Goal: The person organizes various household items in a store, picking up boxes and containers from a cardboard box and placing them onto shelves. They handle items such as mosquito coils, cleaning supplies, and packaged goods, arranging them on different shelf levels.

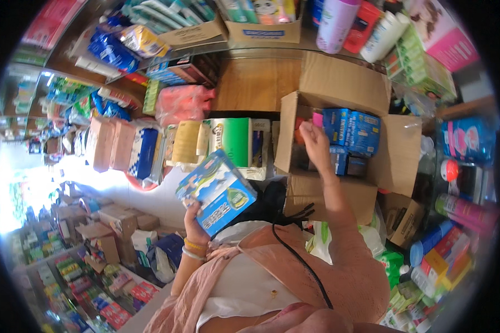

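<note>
My left hand (195, 222) grips the lower corner of a flat blue product box (217, 192), printed with a green drop-shaped picture and writing. The box is tilted in front of my chest. My right hand (315, 141) reaches into an open cardboard carton (337, 79) on the right, its fingers bent near the left inner wall. Inside, beside that hand, stand several blue printed boxes (363, 133). A small pink item (317, 119) shows just past the fingers, and something orange-red (299, 132) lies left of them. What the right fingertips touch is hidden.
Left of the carton stand packs of paper goods, one with a green band (236, 137), and a pink plastic-wrapped bundle (182, 104). An upper glass shelf (258, 52) holds toothbrush boxes and bottles. A black cord (298, 266) hangs across my chest. Cardboard boxes (118, 220) are stacked lower left.
</note>
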A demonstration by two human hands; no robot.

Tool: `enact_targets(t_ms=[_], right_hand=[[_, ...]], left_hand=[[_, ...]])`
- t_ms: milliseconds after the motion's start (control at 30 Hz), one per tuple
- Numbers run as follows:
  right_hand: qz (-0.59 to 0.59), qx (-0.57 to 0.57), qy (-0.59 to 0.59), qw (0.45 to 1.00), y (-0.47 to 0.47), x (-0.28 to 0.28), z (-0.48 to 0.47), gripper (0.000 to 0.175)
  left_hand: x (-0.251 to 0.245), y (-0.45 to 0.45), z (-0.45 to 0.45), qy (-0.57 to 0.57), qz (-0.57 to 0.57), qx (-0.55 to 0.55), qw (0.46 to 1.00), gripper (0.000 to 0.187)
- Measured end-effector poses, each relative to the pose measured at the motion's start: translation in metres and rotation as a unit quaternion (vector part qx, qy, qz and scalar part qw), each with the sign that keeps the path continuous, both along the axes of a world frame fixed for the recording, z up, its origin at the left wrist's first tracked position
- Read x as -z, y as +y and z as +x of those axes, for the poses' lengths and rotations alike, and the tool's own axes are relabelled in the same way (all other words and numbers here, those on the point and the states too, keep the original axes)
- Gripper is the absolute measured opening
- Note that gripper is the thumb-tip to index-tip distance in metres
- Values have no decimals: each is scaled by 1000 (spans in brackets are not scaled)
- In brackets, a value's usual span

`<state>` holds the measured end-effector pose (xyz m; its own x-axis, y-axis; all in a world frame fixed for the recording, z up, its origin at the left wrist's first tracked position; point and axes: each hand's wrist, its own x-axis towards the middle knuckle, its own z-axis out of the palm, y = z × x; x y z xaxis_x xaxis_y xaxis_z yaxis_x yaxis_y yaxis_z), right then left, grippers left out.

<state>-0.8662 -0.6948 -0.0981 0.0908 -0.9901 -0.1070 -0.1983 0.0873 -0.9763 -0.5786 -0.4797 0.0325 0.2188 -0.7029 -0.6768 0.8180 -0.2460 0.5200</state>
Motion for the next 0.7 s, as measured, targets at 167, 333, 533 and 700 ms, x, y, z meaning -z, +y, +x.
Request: enact_targets(t_ms=[167,333,533,700], right_hand=[[144,-269,-162,938,61,-41,58,54],[210,-258,-243,911,90,-60,97,68],[314,-118,-295,895,93,-64,125,63],[272,-38,-283,919,75,-62,183,57]], left_hand=[[2,-29,7,-16,-34,70,997,43],[10,-56,11,-83,-74,114,987,45],[19,-70,38,-74,-50,117,989,58],[39,-67,71,-41,-65,75,994,77]])
